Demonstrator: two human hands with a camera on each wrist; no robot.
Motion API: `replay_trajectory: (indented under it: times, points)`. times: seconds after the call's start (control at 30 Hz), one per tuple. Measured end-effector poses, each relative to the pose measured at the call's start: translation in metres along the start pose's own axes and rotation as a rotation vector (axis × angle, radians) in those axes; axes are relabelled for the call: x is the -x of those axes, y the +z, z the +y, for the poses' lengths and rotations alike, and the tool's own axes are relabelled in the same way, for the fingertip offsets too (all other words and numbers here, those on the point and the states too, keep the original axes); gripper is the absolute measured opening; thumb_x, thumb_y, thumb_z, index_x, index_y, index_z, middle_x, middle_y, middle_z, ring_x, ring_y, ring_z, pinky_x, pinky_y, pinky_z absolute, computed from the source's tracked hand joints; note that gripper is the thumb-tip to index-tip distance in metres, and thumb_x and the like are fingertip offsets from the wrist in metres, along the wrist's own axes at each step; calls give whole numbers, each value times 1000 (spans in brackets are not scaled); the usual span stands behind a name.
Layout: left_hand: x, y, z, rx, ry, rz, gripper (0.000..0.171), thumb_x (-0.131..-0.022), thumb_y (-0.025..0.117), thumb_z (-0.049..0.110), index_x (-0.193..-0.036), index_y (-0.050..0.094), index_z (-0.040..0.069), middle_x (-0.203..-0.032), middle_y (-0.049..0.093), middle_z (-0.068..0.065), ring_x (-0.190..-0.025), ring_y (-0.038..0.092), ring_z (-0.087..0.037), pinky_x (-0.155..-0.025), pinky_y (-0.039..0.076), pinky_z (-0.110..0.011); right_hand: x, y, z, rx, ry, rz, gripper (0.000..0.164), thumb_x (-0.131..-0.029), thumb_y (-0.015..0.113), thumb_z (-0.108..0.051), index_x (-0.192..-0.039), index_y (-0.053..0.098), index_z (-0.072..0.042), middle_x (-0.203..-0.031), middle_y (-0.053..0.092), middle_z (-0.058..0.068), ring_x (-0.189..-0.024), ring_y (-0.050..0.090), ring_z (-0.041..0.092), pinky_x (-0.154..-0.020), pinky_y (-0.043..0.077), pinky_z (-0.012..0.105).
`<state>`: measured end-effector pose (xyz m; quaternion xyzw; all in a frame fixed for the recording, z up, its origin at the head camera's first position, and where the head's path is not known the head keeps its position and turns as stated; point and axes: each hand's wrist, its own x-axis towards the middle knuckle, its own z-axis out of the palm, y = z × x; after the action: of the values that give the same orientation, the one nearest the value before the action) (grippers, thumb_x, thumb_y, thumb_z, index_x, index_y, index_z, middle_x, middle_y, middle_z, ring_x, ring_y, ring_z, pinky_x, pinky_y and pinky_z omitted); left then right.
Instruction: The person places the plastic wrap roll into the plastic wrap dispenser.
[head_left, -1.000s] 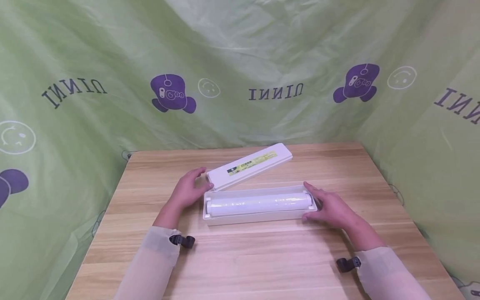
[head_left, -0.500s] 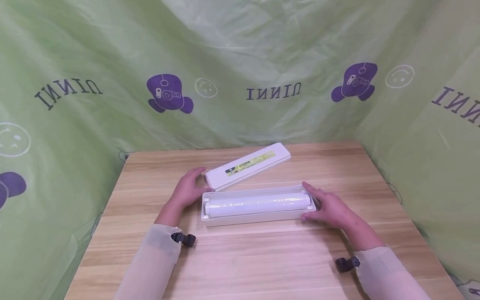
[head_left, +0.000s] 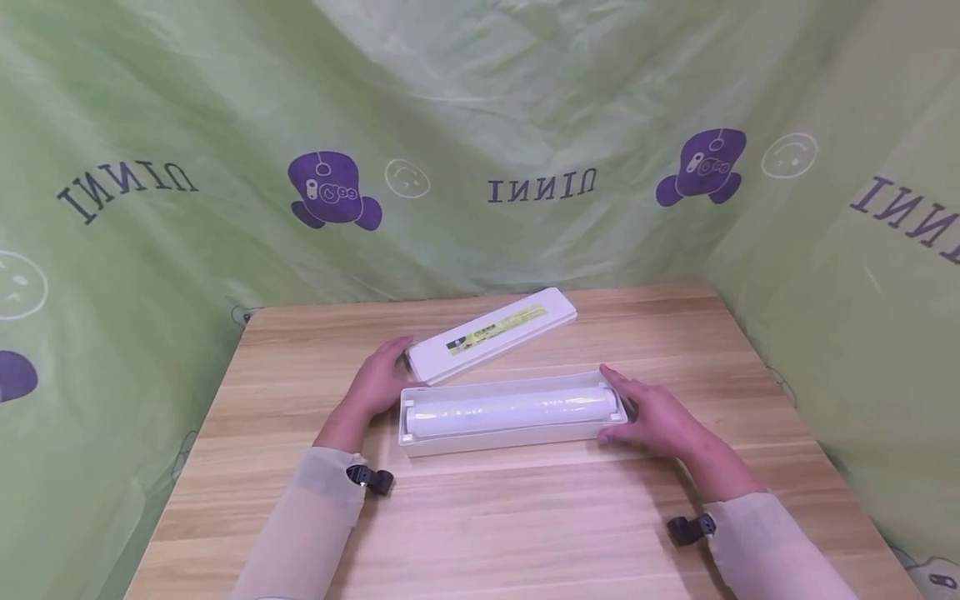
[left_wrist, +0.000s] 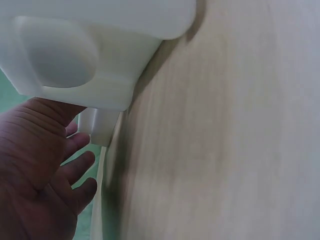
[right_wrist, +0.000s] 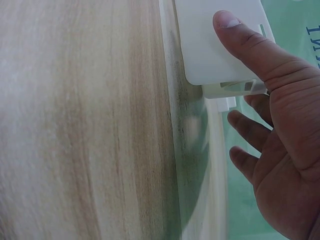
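Note:
A long white cling film box [head_left: 517, 432] lies open on the table, holding a shiny white roll of cling film [head_left: 510, 410] lengthwise. Behind it, its white lid [head_left: 438, 357] with a yellow-green label lies slanted, far end to the right. My left hand [head_left: 377, 382] spans the lid's left end, thumb at the near side and index finger at the far corner; the thumb's tip is hidden behind the box in the left wrist view. My right hand [head_left: 656, 417] grips the box's right end, thumb on the front wall [right_wrist: 200, 42] and fingertips at the back wall.
The wooden table [head_left: 495, 525] extends in front of the box and to both sides. Green printed curtains [head_left: 465, 233] hang behind it and along both sides. A small black camera [head_left: 372, 479] sits on the left sleeve and another camera [head_left: 690, 529] on the right.
The head view has shifted slightly, so everything sits a little differently in the frame. The left thumb has slipped down a little between lid and box. Box, lid and right hand keep their places.

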<state>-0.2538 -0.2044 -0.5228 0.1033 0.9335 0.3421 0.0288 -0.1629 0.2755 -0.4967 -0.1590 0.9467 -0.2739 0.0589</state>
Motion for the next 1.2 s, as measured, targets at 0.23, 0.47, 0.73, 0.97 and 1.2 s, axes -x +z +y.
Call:
replay_trajectory:
  times: [0.23, 0.47, 0.73, 0.97, 1.2]
  points:
    - [-4, 4, -1, 6, -5, -24, 101, -75, 93, 26, -159, 40, 6, -160, 41, -22, -146, 39, -43, -122, 30, -55, 0, 0, -1, -3, 14, -7, 115, -72, 92, -51, -164, 30, -19, -154, 47, 26, -138, 47, 49, -117, 35, 62]
    - [-9, 6, -3, -42, 53, -33, 101, -74, 94, 26, -157, 41, 3, -157, 44, -24, -145, 41, -43, -122, 33, -54, -1, 1, -1, -17, 25, -12, 116, -71, 93, -50, -164, 31, -19, -155, 45, 25, -140, 46, 49, -118, 34, 61]
    - [-12, 10, -2, -36, 93, -42, 102, -73, 94, 27, -156, 42, 0, -156, 45, -25, -144, 42, -44, -121, 33, -55, -1, 1, -2, -5, 30, -10, 115, -72, 93, -48, -164, 31, -18, -155, 46, 26, -139, 46, 50, -117, 35, 62]
    - [-12, 10, -3, -31, 65, -51, 102, -74, 94, 36, -156, 43, 1, -157, 45, -23, -145, 41, -43, -121, 32, -55, -1, 2, -2, -9, 40, -12, 115, -72, 93, -48, -165, 31, -20, -154, 47, 27, -139, 46, 50, -117, 34, 63]
    - [-14, 10, -7, -26, 67, -33, 101, -73, 94, 39, -154, 47, 3, -155, 49, -20, -144, 44, -40, -121, 34, -53, -2, 2, 0, -14, 41, -10, 115, -72, 94, -47, -164, 31, -20, -153, 47, 28, -139, 46, 52, -117, 34, 64]
